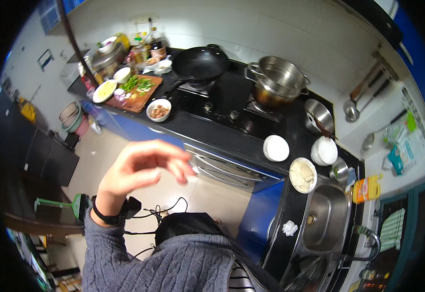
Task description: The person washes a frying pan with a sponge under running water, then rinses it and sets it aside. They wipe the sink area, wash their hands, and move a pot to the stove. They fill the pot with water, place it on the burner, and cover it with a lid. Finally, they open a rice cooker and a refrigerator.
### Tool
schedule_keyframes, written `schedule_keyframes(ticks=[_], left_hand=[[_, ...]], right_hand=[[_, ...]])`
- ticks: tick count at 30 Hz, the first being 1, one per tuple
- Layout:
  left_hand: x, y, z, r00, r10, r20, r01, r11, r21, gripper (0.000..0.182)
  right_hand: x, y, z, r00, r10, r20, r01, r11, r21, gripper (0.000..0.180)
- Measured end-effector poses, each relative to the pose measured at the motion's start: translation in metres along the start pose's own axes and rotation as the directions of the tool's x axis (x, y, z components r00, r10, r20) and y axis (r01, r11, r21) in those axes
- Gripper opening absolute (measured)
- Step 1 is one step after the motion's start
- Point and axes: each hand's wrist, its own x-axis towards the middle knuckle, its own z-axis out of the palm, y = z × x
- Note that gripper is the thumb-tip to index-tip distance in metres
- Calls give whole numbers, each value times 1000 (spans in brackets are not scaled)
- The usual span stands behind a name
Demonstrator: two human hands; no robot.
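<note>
My left hand (145, 168) is raised over the floor in front of the counter, fingers bent and apart, with a dark band on the wrist; it is slightly blurred and holds nothing. My right hand is out of view. Nearest to the left hand on the counter is a white bowl of brownish pieces (159, 110). Beside it lies a wooden cutting board (151, 89) bearing chopped greens (135, 84) and purple-white pieces. An oval dish of yellow food (105, 91) touches the board's left side. A black wok (200, 64) stands on the left burner, a steel pot (278, 84) on the right one.
A plate of pale slices (303, 175) stands by the steel sink (325, 219), near white bowls (324, 151) and a steel basin (318, 115). Bottles (157, 45) line the back left. Crumpled white paper (290, 228) lies at the sink's edge. Black cables (157, 211) hang near my waist.
</note>
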Motion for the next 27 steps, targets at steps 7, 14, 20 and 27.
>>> schedule_keyframes(ticks=[7,14,20,27], left_hand=[[-80,3,-70,958,-253,-135,283,910,302,45],[-212,40,-144,891,-243,-383,392,838,379,51],[-342,71,-234,792,-329,-514,547,756,359,48],[-505,2,-320,585,-400,-706,807,372,458,52]], right_hand=[[-24,-102,124,958,-268,102,284,939,-196,41],[-68,-197,177,838,-545,-33,510,802,-311,41],[-116,-306,189,636,-746,-197,692,665,-281,41],[-334,-508,355,173,-940,294,938,249,242,27]])
